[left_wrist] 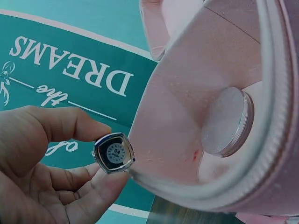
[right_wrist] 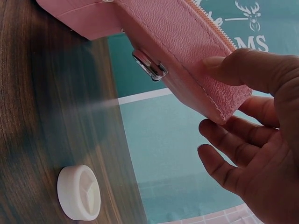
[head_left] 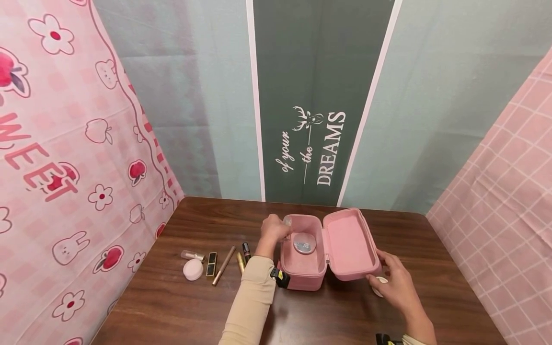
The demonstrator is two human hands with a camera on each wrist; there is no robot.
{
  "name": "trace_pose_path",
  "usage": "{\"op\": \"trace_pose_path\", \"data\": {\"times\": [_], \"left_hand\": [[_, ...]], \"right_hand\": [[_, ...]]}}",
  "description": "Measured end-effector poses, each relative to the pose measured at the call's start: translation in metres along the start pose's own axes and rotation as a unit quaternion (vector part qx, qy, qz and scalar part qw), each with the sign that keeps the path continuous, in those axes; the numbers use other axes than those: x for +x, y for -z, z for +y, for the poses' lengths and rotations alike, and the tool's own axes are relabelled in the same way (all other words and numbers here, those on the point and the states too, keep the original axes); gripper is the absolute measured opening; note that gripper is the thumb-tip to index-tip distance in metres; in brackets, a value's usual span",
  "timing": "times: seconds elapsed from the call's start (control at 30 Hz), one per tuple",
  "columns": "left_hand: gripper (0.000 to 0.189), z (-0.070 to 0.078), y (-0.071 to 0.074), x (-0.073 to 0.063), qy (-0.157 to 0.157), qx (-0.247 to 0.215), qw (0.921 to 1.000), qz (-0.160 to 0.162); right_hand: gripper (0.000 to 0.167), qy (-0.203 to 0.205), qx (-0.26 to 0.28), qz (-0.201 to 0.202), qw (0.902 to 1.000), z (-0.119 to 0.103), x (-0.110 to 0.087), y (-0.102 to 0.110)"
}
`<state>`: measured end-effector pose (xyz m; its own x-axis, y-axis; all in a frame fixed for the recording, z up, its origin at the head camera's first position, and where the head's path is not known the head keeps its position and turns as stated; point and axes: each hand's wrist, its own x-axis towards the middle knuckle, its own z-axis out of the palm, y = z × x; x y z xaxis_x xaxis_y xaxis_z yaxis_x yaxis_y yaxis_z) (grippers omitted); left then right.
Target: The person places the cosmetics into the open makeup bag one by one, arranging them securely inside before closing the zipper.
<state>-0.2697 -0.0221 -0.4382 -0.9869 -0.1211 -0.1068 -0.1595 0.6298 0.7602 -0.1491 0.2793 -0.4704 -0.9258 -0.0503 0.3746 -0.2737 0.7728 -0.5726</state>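
A pink zippered makeup case (head_left: 303, 282) stands on the table with its lid (head_left: 350, 244) swung out to the right. My left hand (head_left: 274, 229) is at the case's left rim. Between thumb and fingers it pinches a small cosmetic tube (left_wrist: 115, 153), seen end-on with a round label on its dark, squarish base. A round compact (head_left: 304, 243) lies inside the case, and its clear, shiny side shows in the left wrist view. My right hand (head_left: 394, 282) holds the lid's outer corner, thumb on the pink side (right_wrist: 205, 70) and fingers behind it.
Left of the case lie a clear tube (head_left: 192, 255), a round pink pot (head_left: 192, 270), a black-and-gold case (head_left: 211, 264), a slim bronze pen (head_left: 224, 266), a gold tube (head_left: 240, 263) and a black tube (head_left: 246, 251). A round white item (right_wrist: 78, 192) sits below my right hand.
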Motion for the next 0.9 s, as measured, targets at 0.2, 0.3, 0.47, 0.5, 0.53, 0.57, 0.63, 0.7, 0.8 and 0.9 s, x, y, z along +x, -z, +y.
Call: {"op": "trace_pose_path", "data": {"times": [0.2, 0.3, 0.47, 0.5, 0.53, 0.57, 0.63, 0.7, 0.8, 0.9], "left_hand": [[0.028, 0.006, -0.005, 0.003, 0.015, 0.023, 0.9996, -0.001], [0.031, 0.007, -0.008, 0.005, 0.018, 0.024, 0.9995, 0.002], [0.032, 0.007, -0.013, 0.006, 0.017, 0.032, 0.9992, 0.016], [0.032, 0.007, -0.014, 0.006, 0.018, 0.035, 0.9990, 0.019], [0.032, 0.007, -0.014, 0.006, 0.020, 0.035, 0.9990, 0.020], [0.031, 0.007, -0.015, 0.006, 0.021, 0.035, 0.9989, 0.022], [0.029, 0.007, -0.016, 0.006, 0.021, 0.035, 0.9989, 0.024], [0.027, 0.006, -0.016, 0.007, 0.017, 0.039, 0.9987, 0.029], [0.025, 0.006, -0.016, 0.008, 0.013, 0.042, 0.9984, 0.035], [0.026, 0.005, -0.016, 0.008, 0.012, 0.044, 0.9983, 0.037]], "right_hand": [[0.068, 0.000, 0.000, -0.001, 1.0000, 0.001, 0.000, 0.000], [0.068, -0.001, -0.001, -0.002, 1.0000, 0.002, 0.000, 0.000], [0.068, -0.001, 0.003, -0.003, 1.0000, 0.002, 0.000, -0.001], [0.067, 0.000, 0.002, -0.002, 1.0000, 0.002, 0.000, -0.001], [0.067, 0.001, 0.002, -0.001, 1.0000, 0.001, 0.000, -0.001], [0.067, 0.001, 0.002, 0.001, 1.0000, 0.001, 0.001, -0.001], [0.067, 0.002, 0.001, 0.001, 1.0000, 0.000, 0.001, -0.001], [0.067, 0.002, 0.003, 0.001, 1.0000, 0.000, 0.001, -0.001], [0.067, -0.001, 0.005, 0.000, 1.0000, -0.001, 0.001, -0.001], [0.067, -0.001, 0.004, 0.000, 1.0000, -0.002, 0.000, 0.000]]}}
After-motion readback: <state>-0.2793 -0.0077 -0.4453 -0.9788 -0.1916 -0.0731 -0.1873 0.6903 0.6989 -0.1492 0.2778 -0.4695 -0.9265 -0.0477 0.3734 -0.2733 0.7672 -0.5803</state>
